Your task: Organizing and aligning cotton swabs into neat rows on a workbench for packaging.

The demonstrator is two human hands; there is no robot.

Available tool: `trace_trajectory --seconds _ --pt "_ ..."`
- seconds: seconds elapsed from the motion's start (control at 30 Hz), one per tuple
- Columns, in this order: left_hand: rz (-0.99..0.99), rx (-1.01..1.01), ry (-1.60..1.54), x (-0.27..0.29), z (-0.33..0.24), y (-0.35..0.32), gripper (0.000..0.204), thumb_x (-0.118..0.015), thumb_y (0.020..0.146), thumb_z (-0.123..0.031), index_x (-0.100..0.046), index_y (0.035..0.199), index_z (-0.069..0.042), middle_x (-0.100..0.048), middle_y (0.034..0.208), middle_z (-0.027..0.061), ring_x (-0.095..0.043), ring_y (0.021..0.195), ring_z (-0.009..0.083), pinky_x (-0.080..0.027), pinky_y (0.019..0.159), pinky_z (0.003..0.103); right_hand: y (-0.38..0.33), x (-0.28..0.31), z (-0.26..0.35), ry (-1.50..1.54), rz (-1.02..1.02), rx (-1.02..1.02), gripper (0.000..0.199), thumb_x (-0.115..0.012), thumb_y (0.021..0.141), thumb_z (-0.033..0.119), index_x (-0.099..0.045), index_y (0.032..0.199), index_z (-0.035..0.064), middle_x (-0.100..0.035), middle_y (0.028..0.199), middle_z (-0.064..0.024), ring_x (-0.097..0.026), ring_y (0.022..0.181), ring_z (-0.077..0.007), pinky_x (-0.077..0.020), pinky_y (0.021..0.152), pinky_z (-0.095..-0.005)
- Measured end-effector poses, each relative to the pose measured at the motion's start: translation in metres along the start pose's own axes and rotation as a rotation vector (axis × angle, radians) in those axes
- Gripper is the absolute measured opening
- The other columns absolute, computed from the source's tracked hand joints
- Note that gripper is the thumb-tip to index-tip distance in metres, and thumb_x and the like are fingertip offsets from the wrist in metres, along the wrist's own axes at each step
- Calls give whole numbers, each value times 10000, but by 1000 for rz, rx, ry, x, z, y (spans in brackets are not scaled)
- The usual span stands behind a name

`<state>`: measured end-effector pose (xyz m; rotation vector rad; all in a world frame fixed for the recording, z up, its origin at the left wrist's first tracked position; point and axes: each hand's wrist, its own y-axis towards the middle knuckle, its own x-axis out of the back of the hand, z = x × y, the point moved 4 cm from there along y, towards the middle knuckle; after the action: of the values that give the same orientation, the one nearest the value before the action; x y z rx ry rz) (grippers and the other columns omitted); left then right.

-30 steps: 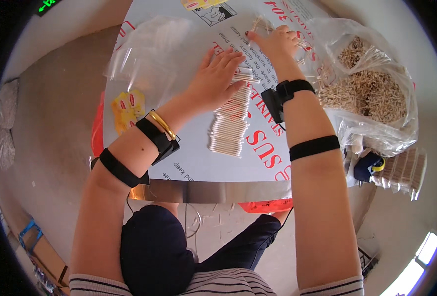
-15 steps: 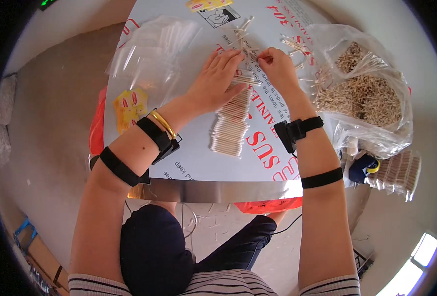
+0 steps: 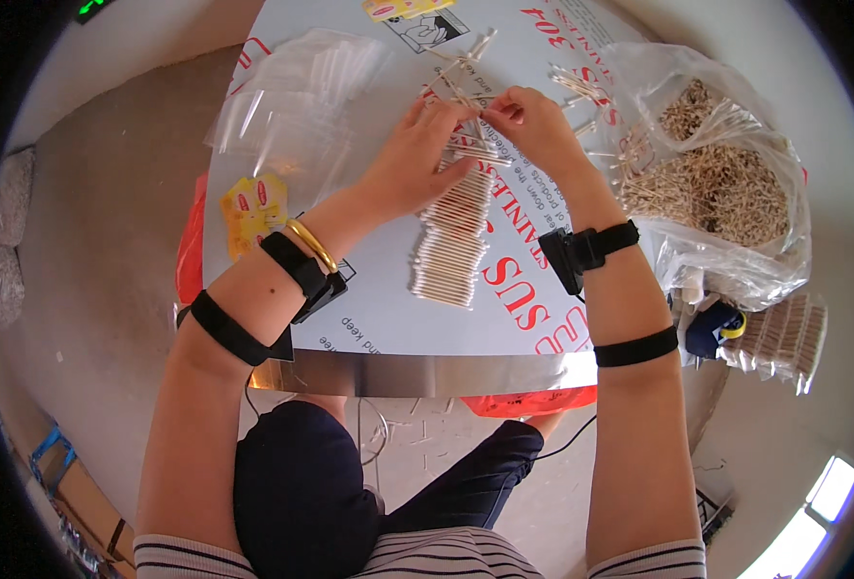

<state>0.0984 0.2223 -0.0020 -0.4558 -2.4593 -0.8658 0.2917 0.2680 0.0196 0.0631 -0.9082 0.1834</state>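
Cotton swabs with wooden sticks lie side by side in a long row [image 3: 451, 256] down the middle of the table. My left hand [image 3: 419, 154] rests at the row's far end, its fingers stretched out and its thumb over the upper swabs. My right hand [image 3: 535, 127] is closed in a pinch at a cotton swab [image 3: 479, 125], its fingertips meeting my left fingertips. Just beyond both hands lies a loose, crossed heap of swabs [image 3: 466, 68]. More loose swabs [image 3: 578, 85] are scattered to the right of it.
A clear plastic bag [image 3: 639, 63] full of swabs stands at the right table edge. Thin clear bags [image 3: 302, 87] are spread at the left, with yellow packets [image 3: 253, 207] nearer me. Packed swab bundles [image 3: 779, 338] sit at the lower right, beyond the table's metal edge [image 3: 398, 374].
My right hand has moved left, bringing its pinched fingers to my left fingertips. The left fingers have bent slightly, and some swabs beyond them have shifted.
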Motion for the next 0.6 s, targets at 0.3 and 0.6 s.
trace_trajectory --seconds 0.3,0.6 --pt "-92 210 -265 8 11 -7 253 -648 903 -95 -539 1123 -32 -598 1127 145 -602 969 290 -488 760 377 10 0 6 -158 92 2 189 -753 876 148 -719 1009 18 -730 884 -107 -703 830 -227 -570 783 -353" --pt "-26 379 -404 17 18 -7 241 -601 870 -34 -570 1108 -50 -631 1100 65 -589 929 161 -444 683 293 75 7 34 -245 -86 157 242 -753 829 232 -738 1021 86 -730 924 -122 -710 872 -277 -569 800 -381"
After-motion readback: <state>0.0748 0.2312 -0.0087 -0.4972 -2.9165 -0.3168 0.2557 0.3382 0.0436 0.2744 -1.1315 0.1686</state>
